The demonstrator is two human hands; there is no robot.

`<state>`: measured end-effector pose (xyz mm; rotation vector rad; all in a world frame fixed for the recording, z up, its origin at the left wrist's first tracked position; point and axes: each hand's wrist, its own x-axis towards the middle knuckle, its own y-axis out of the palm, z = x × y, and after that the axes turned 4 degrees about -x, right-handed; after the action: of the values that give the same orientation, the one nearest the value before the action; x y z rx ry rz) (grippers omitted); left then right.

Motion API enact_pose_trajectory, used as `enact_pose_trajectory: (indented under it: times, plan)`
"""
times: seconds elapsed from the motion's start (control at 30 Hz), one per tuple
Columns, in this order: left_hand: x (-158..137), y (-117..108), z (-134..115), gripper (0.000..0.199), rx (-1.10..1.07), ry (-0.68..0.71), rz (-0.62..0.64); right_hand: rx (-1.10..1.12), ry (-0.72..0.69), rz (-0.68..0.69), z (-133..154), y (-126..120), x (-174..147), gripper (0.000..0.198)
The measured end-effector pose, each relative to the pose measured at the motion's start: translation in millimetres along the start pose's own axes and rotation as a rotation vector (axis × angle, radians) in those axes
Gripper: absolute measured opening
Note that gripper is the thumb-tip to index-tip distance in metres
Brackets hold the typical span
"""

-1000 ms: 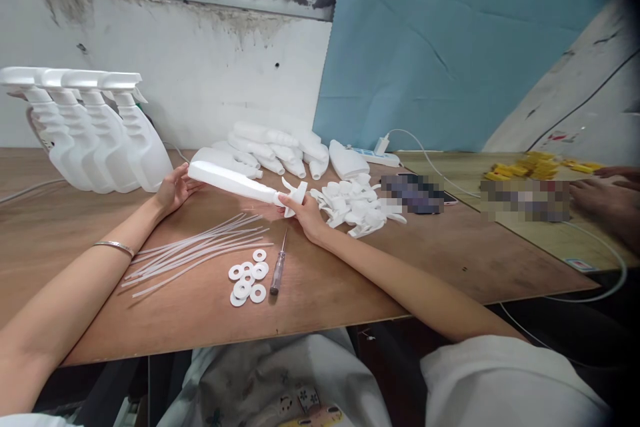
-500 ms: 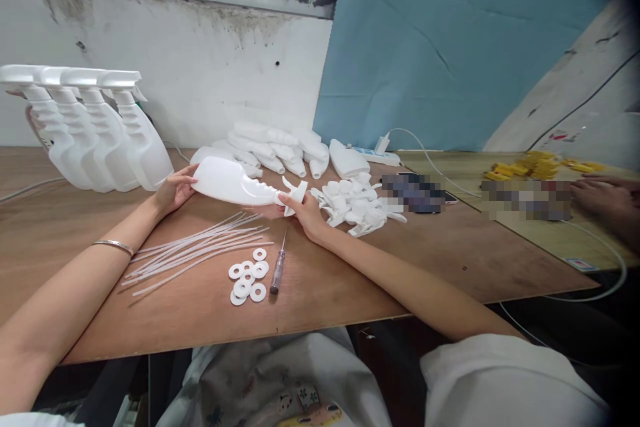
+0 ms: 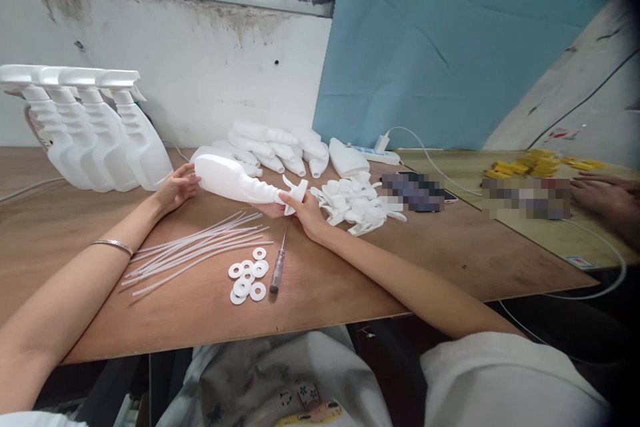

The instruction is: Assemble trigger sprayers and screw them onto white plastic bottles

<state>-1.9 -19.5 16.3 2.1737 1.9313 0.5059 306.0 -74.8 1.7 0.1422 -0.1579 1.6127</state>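
Observation:
A white spray bottle [image 3: 220, 177] lies sideways in the air over the table, between my two hands. My left hand [image 3: 179, 187] has its fingers on the base of the bottle. At the neck end, my right hand [image 3: 304, 211] is closed around the white trigger sprayer head [image 3: 295, 192], which sits at the bottle's mouth. Below the bottle lie several thin white tubes [image 3: 200, 247], a small pile of white washers [image 3: 247, 275] and a screwdriver [image 3: 278, 270] with a clear handle.
Several assembled spray bottles [image 3: 100, 133] stand at the left. Loose bottles [image 3: 273, 143] are heaped at the back, with trigger heads [image 3: 357, 203] piled right of my hand. A power strip [image 3: 380, 156], a phone [image 3: 420, 193], yellow parts [image 3: 525, 167] and another person's hand [image 3: 605, 197] are farther right.
The bottle has turned about its long axis, showing its narrower side more. My right hand stays at the sprayer head, and the things on the table have not moved.

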Motion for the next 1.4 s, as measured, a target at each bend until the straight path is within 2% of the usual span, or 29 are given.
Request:
enact_pose_trajectory:
  times: [0.17, 0.3, 0.4, 0.53, 0.67, 0.87, 1.0, 1.4]
  plan:
    - [-4, 4, -4, 0.02, -0.006, -0.059, 0.063, -0.003, -0.005, -0.017, 4, 1, -2, 0.03]
    - [-2, 2, -5, 0.03, 0.04, -0.125, 0.082, -0.029, -0.018, -0.011, 4, 1, -3, 0.031]
    - [1, -1, -4, 0.034, 0.077, -0.123, 0.049, -0.053, -0.063, 0.01, 1, -1, -1, 0.031]
    - [5, -3, -4, 0.056, 0.134, -0.13, 0.006, -0.076, -0.108, 0.012, -2, -2, 0, 0.032]
    - [3, 0, -7, 0.067, 0.188, -0.157, 0.06, -0.056, -0.115, 0.003, -3, -2, 1, 0.032]
    - [-1, 6, -7, 0.065, 0.305, -0.16, 0.137, -0.003, -0.091, -0.045, -8, -3, 5, 0.035]
    - [0, 9, -3, 0.062, 0.379, -0.166, 0.12, -0.019, -0.096, -0.07, -9, -3, 5, 0.035]
    - [0, 14, 1, 0.054, 0.246, -0.056, 0.029, -0.028, -0.078, -0.06, -4, -1, 3, 0.033]
